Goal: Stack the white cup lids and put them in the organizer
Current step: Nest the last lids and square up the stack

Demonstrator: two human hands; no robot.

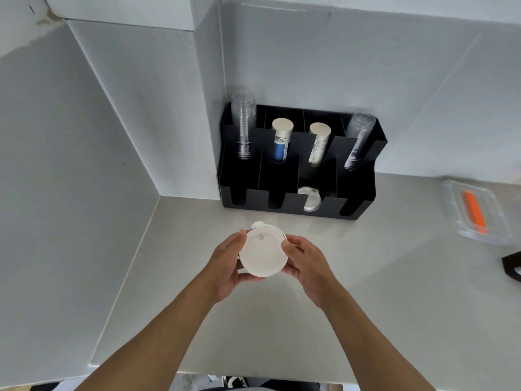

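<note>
A stack of white cup lids (263, 253) is held above the counter, its round face toward me. My left hand (227, 266) grips its left side and my right hand (306, 262) grips its right side. Behind it, against the wall, stands the black organizer (355, 193). One of its front slots holds white lids (309, 199). The other front slots look dark and I see nothing in them.
The organizer's back slots hold two stacks of clear cups (244, 128) and two stacks of paper cups (281, 142). A clear plastic box (476, 214) with an orange item lies at the right. A black object (511, 266) sits at the right edge. White walls close in the counter corner.
</note>
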